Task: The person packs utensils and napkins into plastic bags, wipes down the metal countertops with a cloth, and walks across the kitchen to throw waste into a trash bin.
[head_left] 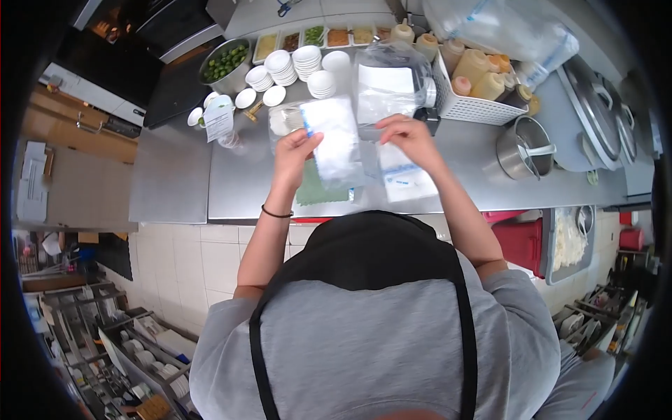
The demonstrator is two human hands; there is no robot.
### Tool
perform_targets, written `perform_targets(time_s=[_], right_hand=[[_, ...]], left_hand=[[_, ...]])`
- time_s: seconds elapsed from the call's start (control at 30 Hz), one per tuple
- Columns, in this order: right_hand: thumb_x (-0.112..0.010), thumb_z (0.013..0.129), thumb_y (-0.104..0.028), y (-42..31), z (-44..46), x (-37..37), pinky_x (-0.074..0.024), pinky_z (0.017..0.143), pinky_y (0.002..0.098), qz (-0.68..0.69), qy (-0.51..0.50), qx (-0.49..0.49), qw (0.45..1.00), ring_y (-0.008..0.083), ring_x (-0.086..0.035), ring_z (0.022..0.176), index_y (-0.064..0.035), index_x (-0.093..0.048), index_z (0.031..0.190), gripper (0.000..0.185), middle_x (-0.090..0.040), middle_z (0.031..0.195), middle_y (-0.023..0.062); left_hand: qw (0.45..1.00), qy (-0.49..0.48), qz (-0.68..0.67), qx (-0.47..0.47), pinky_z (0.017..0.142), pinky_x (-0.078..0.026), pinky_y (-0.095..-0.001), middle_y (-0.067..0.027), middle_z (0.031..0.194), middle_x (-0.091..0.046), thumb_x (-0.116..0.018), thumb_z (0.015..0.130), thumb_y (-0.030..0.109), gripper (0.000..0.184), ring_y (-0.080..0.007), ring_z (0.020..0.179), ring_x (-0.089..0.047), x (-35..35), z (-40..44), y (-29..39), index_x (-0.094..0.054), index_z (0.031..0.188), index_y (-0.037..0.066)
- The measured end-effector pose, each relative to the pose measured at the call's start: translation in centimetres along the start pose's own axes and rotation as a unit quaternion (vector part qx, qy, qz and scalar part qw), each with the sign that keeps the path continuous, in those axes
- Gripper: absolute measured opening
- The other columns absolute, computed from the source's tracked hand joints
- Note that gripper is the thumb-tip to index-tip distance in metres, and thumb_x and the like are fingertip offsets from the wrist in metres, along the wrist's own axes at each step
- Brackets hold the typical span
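Observation:
My left hand (297, 152) is closed on the left edge of a pack of clear plastic bags (336, 136), white-looking with a blue strip, held above the steel counter. To the right, my right hand (411, 140) is bent at the fingers, thumb and fingertips apart, with nothing visible between them. Below it lies a second plastic bag pack (407, 183) with blue print, partly covered by my wrist. A green cloth or mat (318, 187) lies under the held pack. Behind both hands stands a plastic-covered container (392, 77) with a white sheet on it.
Stacked white cups (280, 68), a pot of green limes (225, 66) and trays of chopped ingredients (315, 36) stand at the back. A white basket of sauce bottles (479, 108) and a steel pot (519, 157) are on the right. The counter's front edge (252, 218) borders my apron.

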State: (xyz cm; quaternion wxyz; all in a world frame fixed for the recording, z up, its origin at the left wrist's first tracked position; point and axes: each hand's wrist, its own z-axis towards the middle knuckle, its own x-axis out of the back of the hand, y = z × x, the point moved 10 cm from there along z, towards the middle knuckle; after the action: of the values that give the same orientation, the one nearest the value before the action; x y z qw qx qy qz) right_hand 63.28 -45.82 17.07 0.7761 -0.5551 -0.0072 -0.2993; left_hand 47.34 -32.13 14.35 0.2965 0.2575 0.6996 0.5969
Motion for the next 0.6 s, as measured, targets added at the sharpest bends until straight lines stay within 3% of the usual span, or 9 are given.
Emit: perform_targets(time_s=[0.07,0.13,0.17,0.23,0.27,0.33,0.47,0.53,0.6], right_hand=[[-0.056,0.075,-0.004,4.8,-2.8,6.2,-0.0453,0.065,0.0268,-0.075,0.171,-0.073,0.980,0.0193,-0.057,0.072,-0.0036,-0.064,0.080,0.010,-0.060,0.076,0.0070],[-0.057,0.077,-0.013,8.4,-5.7,11.1,-0.0463,0.062,0.0269,-0.169,0.278,-0.189,0.927,0.0176,-0.057,0.069,-0.0028,-0.062,0.088,0.016,-0.057,0.070,0.0079],[-0.057,0.077,-0.013,9.3,-5.9,11.9,-0.0463,0.062,0.0269,-0.170,0.281,-0.191,0.925,0.0176,-0.057,0.069,-0.0028,-0.062,0.088,0.016,-0.057,0.070,0.0079],[-0.058,0.078,-0.022,15.3,-7.8,12.0,-0.0476,0.062,0.0292,-0.045,0.256,-0.402,0.878,0.0174,-0.056,0.073,-0.0035,-0.059,0.098,0.027,-0.057,0.076,0.0073],[-0.058,0.078,-0.022,15.9,-7.4,12.2,-0.0476,0.062,0.0292,-0.045,0.259,-0.403,0.877,0.0174,-0.056,0.073,-0.0035,-0.059,0.098,0.027,-0.057,0.076,0.0073],[-0.057,0.079,-0.026,18.3,-7.4,10.4,-0.0476,0.060,0.0306,0.116,0.262,-0.460,0.841,0.0174,-0.053,0.078,-0.0057,-0.057,0.101,0.030,-0.055,0.085,0.0051],[-0.058,0.080,-0.025,19.0,-7.8,9.9,-0.0474,0.062,0.0306,0.176,0.286,-0.466,0.819,0.0179,-0.051,0.082,-0.0060,-0.056,0.097,0.025,-0.054,0.091,0.0039],[-0.056,0.081,-0.022,18.2,-8.6,9.5,-0.0469,0.063,0.0282,0.313,0.363,-0.337,0.811,0.0148,-0.051,0.082,-0.0056,-0.056,0.091,0.019,-0.055,0.089,0.0039],[-0.056,0.081,-0.019,18.1,-10.5,8.0,-0.0465,0.063,0.0270,0.345,0.390,-0.297,0.801,0.0138,-0.051,0.078,-0.0052,-0.056,0.090,0.017,-0.055,0.087,0.0037]], left_hand=[[1.000,0.014,0.014,0.008,0.052,-0.030,-0.0175,0.0066,0.066,-0.053,-0.062,0.078,0.013,0.007,-0.0014,0.055,-0.040,1.1,0.1,-0.8,-0.061,0.078,0.005],[1.000,0.004,0.022,0.005,0.051,-0.031,-0.0172,0.0074,0.064,-0.053,-0.063,0.077,0.015,0.009,-0.0006,0.054,-0.040,1.0,0.0,-1.2,-0.062,0.079,0.005],[1.000,-0.001,0.018,0.014,0.052,-0.031,-0.0171,0.0072,0.064,-0.053,-0.063,0.077,0.015,0.009,-0.0006,0.054,-0.040,0.7,-0.2,-1.5,-0.062,0.079,0.006],[1.000,-0.010,0.014,0.025,0.052,-0.032,-0.0169,0.0070,0.064,-0.054,-0.063,0.078,0.015,0.009,-0.0007,0.055,-0.041,0.0,-0.3,-2.0,-0.062,0.079,0.006],[0.999,-0.026,0.010,0.026,0.052,-0.031,-0.0173,0.0075,0.064,-0.053,-0.062,0.078,0.014,0.008,-0.0009,0.055,-0.040,-0.8,-0.3,-2.3,-0.062,0.079,0.006],[0.999,-0.044,0.007,0.028,0.052,-0.030,-0.0178,0.0079,0.064,-0.052,-0.061,0.078,0.013,0.006,-0.0011,0.055,-0.038,-2.2,-0.5,-2.4,-0.062,0.080,0.007],[0.998,-0.046,0.003,0.041,0.052,-0.031,-0.0174,0.0078,0.065,-0.053,-0.061,0.079,0.014,0.007,-0.0012,0.055,-0.038,-3.2,-1.2,-2.4,-0.063,0.081,0.007],[0.998,-0.041,0.007,0.044,0.052,-0.031,-0.0173,0.0076,0.066,-0.053,-0.061,0.079,0.014,0.008,-0.0013,0.054,-0.038,-2.9,-0.9,-2.8,-0.063,0.081,0.007],[0.998,-0.025,-0.004,0.049,0.055,-0.037,-0.0171,0.0042,0.068,-0.057,-0.061,0.079,0.013,0.009,-0.0019,0.059,-0.048,-1.9,-0.8,-3.4,-0.061,0.083,0.005]])
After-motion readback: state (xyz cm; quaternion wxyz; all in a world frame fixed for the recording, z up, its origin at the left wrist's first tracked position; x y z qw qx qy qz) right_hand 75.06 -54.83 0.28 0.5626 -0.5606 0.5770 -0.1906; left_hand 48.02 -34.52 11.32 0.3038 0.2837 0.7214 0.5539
